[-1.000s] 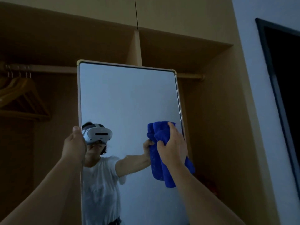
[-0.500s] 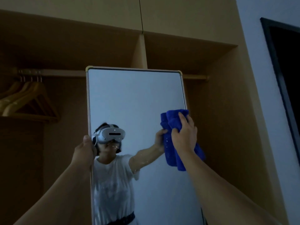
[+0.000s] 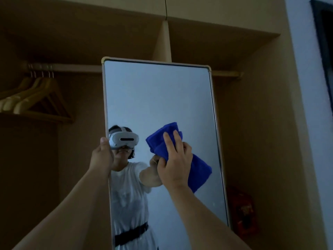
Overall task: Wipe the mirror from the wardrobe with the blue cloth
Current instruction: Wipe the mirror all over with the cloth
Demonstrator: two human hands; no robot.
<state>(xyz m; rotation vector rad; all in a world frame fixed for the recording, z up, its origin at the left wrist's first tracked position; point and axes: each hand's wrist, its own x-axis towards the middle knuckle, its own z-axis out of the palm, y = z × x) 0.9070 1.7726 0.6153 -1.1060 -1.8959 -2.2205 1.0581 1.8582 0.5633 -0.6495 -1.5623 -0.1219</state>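
In the head view, the mirror (image 3: 158, 98) stands upright in front of the open wardrobe (image 3: 252, 105), a tall pane in a thin pale frame. It looks rigid, smooth and breakable, and likely heavy enough to tip if pushed hard, so the frame edge seems the sensible place to steady it rather than the glass. The left hand (image 3: 101, 156) does just that: it grips the left edge of the frame about mid-height, thumb up along the rim, fingers hidden behind it. The blue cloth (image 3: 198, 168) is soft, thick and bunched into a loose wad, light and easy to squeeze; it should slide readily on glass if pressed flat. The right hand (image 3: 175, 162) holds the wad against the glass in the middle of the pane, fingers spread over the top of the cloth and thumb curled under its lower fold. Wooden hangers (image 3: 34, 98) hang from the rail at the left.
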